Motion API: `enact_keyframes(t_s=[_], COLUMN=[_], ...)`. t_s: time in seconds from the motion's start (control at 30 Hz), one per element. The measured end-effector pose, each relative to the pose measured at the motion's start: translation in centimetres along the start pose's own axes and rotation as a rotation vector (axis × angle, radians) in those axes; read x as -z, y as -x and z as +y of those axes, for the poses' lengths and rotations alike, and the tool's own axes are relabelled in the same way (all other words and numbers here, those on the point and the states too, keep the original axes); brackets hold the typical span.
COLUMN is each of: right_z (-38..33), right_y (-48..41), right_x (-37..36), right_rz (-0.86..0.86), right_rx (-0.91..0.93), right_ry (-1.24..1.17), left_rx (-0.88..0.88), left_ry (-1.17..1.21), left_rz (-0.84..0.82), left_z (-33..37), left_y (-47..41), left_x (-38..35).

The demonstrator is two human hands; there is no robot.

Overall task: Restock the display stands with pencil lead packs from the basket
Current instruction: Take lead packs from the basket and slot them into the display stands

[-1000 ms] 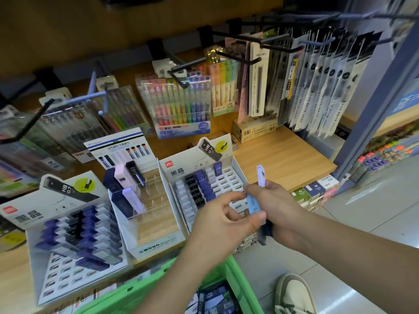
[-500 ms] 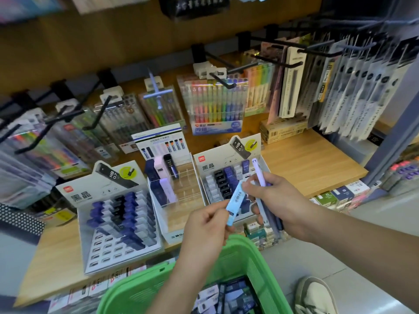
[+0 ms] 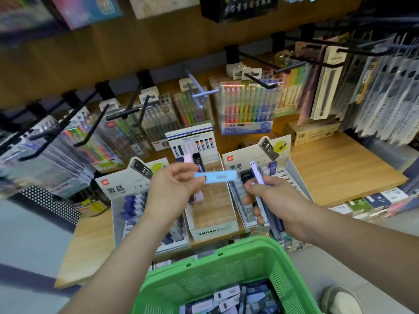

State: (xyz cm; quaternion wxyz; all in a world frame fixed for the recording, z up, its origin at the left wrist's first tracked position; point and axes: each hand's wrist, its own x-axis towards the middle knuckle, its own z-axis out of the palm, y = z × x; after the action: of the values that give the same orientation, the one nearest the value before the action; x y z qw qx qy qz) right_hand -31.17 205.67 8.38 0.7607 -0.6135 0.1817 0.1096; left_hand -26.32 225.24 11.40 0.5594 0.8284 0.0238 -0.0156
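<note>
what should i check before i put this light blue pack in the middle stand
1. Grip: the left hand pinches the light blue pack by one end: ok.
2. Room: the middle stand shows empty front rows: ok.
3. Match: whether the pack belongs in that stand: cannot tell, the print is blurred.
4. Other load: the right hand has its fingers curled round the spare packs: ok.
5. Supply: the basket holds more packs: ok.

Head camera faces down, seemingly close, over shelf and basket.
</note>
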Motion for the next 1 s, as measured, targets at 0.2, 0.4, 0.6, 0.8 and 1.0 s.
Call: enact_keyframes(t_s=[0.2,0.4,0.6,0.8,1.0], right_z=[-0.3,-0.1,-0.1,-0.1,-0.4], right_y=[-0.3,-0.5,-0.4,-0.1,0.1], right_x=[0.0,0.2,0.1,0.1,0.4], right_rz=[0.032,0.019,-0.011,-0.058,-0.138], right_rx=[-0.044,-0.056,-0.065,-0.120,-0.152], right_ry=[-0.037,-0.007,-0.041,-0.093,-0.128], left_rx=[-0.333,-0.356,-0.438,-0.491,-0.684], left_ry=[-0.461,-0.886,-1.230,-1.307,-1.356], left_rz=[0.185,-0.011,-0.141,-0.164,-0.087], left_z=[1.0,0.6,1.6,0.4,-0.6], left_y=[-6.3,-9.1,-10.3,-10.8,-11.3], left_x=[-0.3,-2.1,-2.9,-3.7,-4.1])
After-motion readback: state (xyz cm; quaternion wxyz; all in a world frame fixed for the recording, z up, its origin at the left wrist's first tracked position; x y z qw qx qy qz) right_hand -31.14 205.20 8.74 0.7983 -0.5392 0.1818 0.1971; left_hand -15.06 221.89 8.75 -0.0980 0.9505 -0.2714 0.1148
